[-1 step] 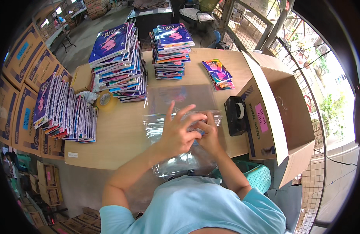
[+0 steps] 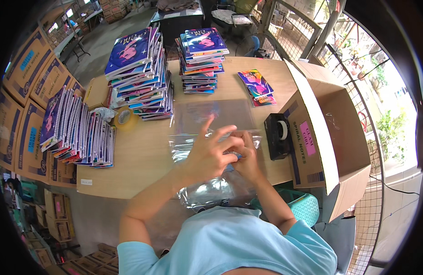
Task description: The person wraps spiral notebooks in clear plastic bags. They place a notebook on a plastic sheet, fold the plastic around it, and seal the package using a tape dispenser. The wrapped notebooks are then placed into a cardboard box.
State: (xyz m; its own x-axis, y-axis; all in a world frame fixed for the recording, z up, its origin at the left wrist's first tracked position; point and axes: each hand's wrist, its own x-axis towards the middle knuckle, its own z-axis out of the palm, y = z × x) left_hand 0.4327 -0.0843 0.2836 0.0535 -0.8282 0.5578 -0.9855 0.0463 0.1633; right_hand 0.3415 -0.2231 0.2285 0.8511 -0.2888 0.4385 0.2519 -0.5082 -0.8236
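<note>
Two hands, left hand and right hand, meet with fingers partly curled directly above the clear plastic sleeves on the bench, whose spread runs lengthwise from the torso, neither hand visibly nearer, any grasp indeterminable.

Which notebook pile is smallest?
The low pile at the right of the table, just beyond the black tape dispenser: only a few show there, while the leaning left pile, tall centre-left pile and centre pile each hold many.
</note>
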